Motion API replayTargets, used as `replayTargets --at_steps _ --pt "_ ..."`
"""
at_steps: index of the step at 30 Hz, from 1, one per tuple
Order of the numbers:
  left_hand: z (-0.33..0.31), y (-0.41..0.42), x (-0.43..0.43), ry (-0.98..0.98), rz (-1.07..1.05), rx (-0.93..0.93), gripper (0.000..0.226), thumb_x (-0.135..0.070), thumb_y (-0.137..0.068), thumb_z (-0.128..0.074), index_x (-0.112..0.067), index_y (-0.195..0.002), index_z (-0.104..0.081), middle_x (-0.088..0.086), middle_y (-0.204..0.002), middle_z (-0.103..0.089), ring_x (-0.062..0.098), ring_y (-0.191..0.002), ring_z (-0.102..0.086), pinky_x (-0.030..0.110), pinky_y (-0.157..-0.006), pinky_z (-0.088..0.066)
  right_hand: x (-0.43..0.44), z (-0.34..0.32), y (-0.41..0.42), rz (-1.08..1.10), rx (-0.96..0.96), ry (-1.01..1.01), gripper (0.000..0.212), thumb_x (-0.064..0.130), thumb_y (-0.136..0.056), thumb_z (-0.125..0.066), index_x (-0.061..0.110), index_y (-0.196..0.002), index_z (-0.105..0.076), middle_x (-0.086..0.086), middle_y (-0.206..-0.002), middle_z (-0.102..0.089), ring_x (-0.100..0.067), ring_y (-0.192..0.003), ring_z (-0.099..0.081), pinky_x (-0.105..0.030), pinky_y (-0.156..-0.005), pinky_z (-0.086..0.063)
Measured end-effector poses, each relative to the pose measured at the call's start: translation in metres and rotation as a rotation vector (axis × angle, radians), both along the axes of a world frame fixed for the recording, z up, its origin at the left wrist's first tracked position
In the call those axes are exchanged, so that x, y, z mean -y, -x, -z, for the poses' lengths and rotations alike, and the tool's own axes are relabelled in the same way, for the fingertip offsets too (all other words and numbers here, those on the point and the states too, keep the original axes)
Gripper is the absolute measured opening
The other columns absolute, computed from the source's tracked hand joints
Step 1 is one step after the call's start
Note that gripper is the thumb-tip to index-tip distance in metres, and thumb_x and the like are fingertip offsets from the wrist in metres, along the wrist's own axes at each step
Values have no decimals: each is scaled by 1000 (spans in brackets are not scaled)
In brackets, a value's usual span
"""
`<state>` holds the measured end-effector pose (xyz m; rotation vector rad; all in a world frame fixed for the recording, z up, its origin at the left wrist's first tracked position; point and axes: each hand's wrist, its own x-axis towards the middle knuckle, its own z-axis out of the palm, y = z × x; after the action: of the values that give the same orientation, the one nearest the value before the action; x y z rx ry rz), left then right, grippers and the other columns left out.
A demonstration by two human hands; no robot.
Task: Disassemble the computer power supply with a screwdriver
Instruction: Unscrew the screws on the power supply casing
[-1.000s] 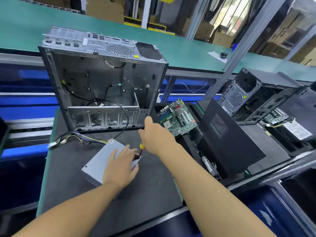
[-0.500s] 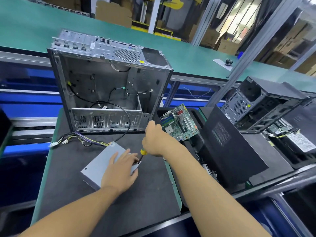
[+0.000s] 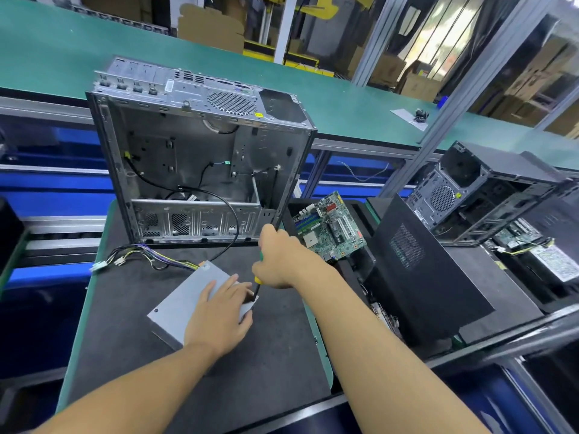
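At the left of the dark-matted counter (image 3: 125, 346), a bundle of yellow, black and purple wires with white plugs (image 3: 141, 256) trails from the far corner of the flat grey metal power supply box (image 3: 181, 303). The box lies on the mat just in front of the open silver metal computer case (image 3: 200, 170), which stands upright. The left hand (image 3: 219, 314) rests palm-down on the near right part of the box. Its fingers (image 3: 230, 285) are straight and spread, holding nothing and pressing on the lid, with their tips toward the box's right corner. There the dark shaft of the yellow-and-green-handled screwdriver (image 3: 256, 288) comes down steeply, its tip just beside the left index finger and thumb at the box's right edge. The right hand (image 3: 282, 261) sits above it, its fingers wrapped tightly round the handle. Further right a green motherboard (image 3: 332, 233) sits tilted beside the case, then comes a leaning black perforated side panel (image 3: 416, 270), then a second black tower case (image 3: 476, 195).
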<state>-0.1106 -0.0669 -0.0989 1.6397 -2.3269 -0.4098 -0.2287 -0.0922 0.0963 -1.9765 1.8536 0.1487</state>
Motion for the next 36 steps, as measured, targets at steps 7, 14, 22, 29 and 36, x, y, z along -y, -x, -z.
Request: replayTargets --at_steps 7,14,22,29,36 --pt "3 0 0 1 -2 -15 37 -42 -96 -40 -35 -132 -45 -29 -145 -39 -1 -150 -9 37 -123 -3 -1 6 4 25 -39 152 22 33 -104 -37 12 -101 -31 -17 -107 -56 -35 -85 -54 -38 -66 -38" --pt "6 0 1 5 -15 -4 51 -44 -97 -36 -32 -146 -32 -26 -150 -34 0 -151 -5 36 -123 2 6 -1 1 8 -6 -40 27 28 -93 -49 14 -111 -35 -10 -114 -40 -34 -97 -44 -43 -78 -41" --pt "10 4 0 58 -46 104 61 -55 -97 -27 -27 -151 -34 -14 -164 -19 10 -153 -4 41 -124 -4 9 2 0 -10 -37 47 17 24 -101 -43 11 -108 -34 -13 -112 -45 -35 -85 -53 -43 -74 -46" --pt "11 3 1 57 -36 98 52 -52 -98 -34 -30 -144 -47 -16 -158 -33 12 -152 -13 43 -123 -9 7 -1 -1 53 -84 71 42 49 -98 -43 12 -114 -34 -9 -107 -51 -35 -92 -57 -42 -71 -45" --pt "11 -2 5 25 -44 -18 37 -54 -99 -35 -45 -126 -58 -28 -154 -33 2 -151 -8 33 -122 -2 17 -6 1 -45 54 -36 27 15 -95 -51 12 -115 -33 -7 -100 -47 -29 -82 -49 -36 -67 -38"
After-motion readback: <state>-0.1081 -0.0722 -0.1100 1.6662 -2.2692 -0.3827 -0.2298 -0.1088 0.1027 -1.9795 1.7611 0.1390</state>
